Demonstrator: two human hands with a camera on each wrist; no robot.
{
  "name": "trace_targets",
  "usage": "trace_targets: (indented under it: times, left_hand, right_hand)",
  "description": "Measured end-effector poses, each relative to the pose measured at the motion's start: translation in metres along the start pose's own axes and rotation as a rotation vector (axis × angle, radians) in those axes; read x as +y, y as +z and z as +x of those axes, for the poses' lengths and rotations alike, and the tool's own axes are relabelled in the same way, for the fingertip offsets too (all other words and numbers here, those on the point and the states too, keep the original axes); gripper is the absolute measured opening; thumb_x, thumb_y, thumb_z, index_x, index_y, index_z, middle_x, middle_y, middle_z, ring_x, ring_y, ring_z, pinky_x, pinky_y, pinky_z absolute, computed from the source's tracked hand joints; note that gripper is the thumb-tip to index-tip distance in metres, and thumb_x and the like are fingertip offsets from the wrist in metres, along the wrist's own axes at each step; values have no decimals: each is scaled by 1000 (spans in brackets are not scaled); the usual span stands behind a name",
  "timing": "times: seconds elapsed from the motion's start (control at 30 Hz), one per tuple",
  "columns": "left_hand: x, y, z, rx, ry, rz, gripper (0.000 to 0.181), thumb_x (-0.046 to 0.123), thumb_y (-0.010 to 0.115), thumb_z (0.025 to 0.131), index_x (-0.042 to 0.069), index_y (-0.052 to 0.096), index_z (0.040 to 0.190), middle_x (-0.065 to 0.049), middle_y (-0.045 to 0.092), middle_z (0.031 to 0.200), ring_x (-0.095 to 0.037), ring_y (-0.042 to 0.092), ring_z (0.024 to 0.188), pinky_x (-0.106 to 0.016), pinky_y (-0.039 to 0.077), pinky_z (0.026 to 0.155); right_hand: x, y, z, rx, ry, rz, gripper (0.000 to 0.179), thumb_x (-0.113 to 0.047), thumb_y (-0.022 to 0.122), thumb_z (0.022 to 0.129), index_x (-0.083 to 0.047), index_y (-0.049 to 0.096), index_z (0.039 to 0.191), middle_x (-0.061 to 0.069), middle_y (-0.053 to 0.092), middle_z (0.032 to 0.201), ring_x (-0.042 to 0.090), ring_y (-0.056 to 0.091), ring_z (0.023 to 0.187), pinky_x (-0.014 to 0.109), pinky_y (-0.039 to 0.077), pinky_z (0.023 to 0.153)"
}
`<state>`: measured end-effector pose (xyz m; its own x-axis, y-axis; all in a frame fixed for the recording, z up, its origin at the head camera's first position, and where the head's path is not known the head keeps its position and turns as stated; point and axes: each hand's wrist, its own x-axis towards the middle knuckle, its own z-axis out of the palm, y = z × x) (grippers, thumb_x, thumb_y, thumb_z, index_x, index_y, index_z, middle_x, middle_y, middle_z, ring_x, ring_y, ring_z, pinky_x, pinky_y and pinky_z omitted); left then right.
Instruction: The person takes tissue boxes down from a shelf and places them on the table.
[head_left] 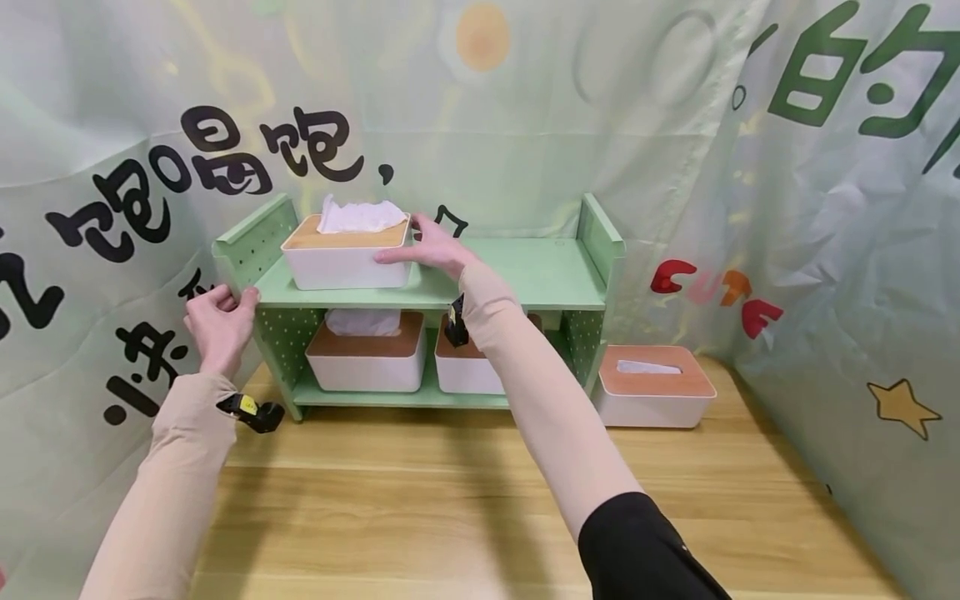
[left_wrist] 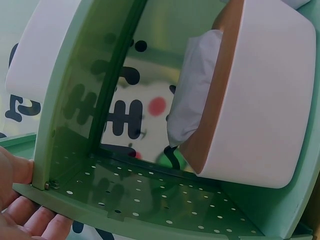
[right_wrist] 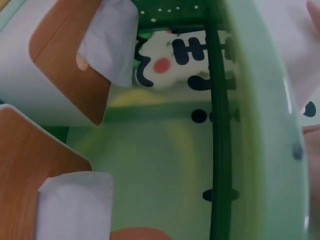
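Note:
A white tissue box [head_left: 345, 268] with a wood-coloured lid and a tissue sticking up stands at the left end of the upper board of a green two-tier shelf [head_left: 517, 267]. My right hand [head_left: 438, 247] holds this box at its right end, thumb on the front and fingers behind the corner. In the right wrist view the shelf's front edge hides most of that hand. My left hand [head_left: 221, 325] grips the shelf's left front edge, fingertips [left_wrist: 55, 227] against the dotted side panel in the left wrist view.
On the lower board sit two similar tissue boxes, one at left [head_left: 363, 371] and one in the middle [head_left: 465, 377], partly behind my right arm. Another tissue box [head_left: 652, 408] rests on the wooden table [head_left: 420, 500], right of the shelf. Printed cloth [head_left: 525, 100] hangs behind and at both sides.

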<state>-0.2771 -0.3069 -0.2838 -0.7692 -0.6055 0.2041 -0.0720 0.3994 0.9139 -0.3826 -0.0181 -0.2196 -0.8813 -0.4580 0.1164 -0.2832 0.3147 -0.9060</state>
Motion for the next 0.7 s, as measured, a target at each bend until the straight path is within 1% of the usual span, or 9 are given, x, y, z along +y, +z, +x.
trace_targets:
  times: [0.07, 0.1, 0.17, 0.23, 0.33, 0.43, 0.53, 0.6, 0.7]
  left_hand:
    - [0, 0, 0, -1, -7, -2, 42, 34, 63, 96, 13, 67, 132, 33, 55, 68, 9, 49, 86, -10, 43, 76]
    - [0, -1, 0, -1, -10, 1, 42, 34, 63, 96, 14, 67, 132, 31, 62, 75, 9, 49, 86, -10, 43, 76]
    - [0, -1, -1, 0, -17, 8, 42, 34, 62, 96, 14, 66, 133, 22, 74, 93, 8, 51, 92, -10, 43, 78]
    - [0, -1, -1, 3, -22, 14, 42, 35, 62, 96, 15, 66, 133, 17, 75, 105, 5, 50, 101, -11, 42, 81]
    - [-1, -1, -1, 9, -10, 10, 35, 35, 62, 96, 18, 72, 124, 27, 72, 86, 4, 48, 106, -12, 40, 81]
    - [-1, -1, 0, 11, 17, -11, 17, 33, 62, 95, 22, 74, 98, 39, 52, 59, 6, 47, 96, -13, 39, 75]
    - [-1, -1, 0, 8, 34, -21, 16, 32, 62, 95, 26, 66, 81, 40, 51, 55, 8, 46, 83, -13, 41, 69]
    - [-1, 0, 0, 9, 41, -20, 15, 31, 62, 95, 24, 68, 85, 40, 50, 55, 8, 46, 81, -12, 40, 71]
    - [0, 1, 0, 9, 41, -8, 22, 33, 62, 96, 17, 75, 105, 42, 48, 54, 9, 48, 82, -13, 40, 80]
  right_hand:
    - [-1, 1, 3, -11, -12, 21, 100, -26, 86, 77, -13, 27, 156, 5, 37, 160, 18, 34, 148, 34, 24, 126]
    - [-1, 2, 4, -16, -18, 34, 100, -24, 87, 76, -14, 27, 156, 4, 38, 158, 17, 35, 147, 33, 24, 126]
    - [-1, 4, 6, -22, -25, 47, 99, -22, 87, 75, -15, 28, 154, 4, 41, 155, 16, 38, 143, 30, 24, 125]
    - [0, 7, 10, -27, -36, 37, 98, -22, 87, 75, -16, 28, 153, 4, 42, 152, 15, 40, 139, 28, 26, 123]
    - [1, 12, 13, -25, -43, -3, 102, -26, 87, 74, -18, 24, 155, 3, 40, 151, 14, 42, 135, 25, 28, 119]
    - [1, 15, 15, -5, -41, -26, 107, -29, 87, 74, -19, 21, 157, 2, 41, 152, 13, 43, 134, 24, 30, 117]
    - [1, 16, 16, 12, -35, -18, 106, -29, 88, 73, -18, 23, 156, 1, 44, 149, 12, 44, 131, 23, 31, 115]
    - [2, 15, 16, 16, -45, -3, 102, -27, 88, 72, -18, 27, 154, 0, 47, 146, 11, 46, 128, 21, 32, 114]
    - [3, 14, 17, 10, -84, 19, 96, -23, 88, 72, -17, 35, 151, 1, 52, 142, 11, 49, 125, 20, 34, 113]
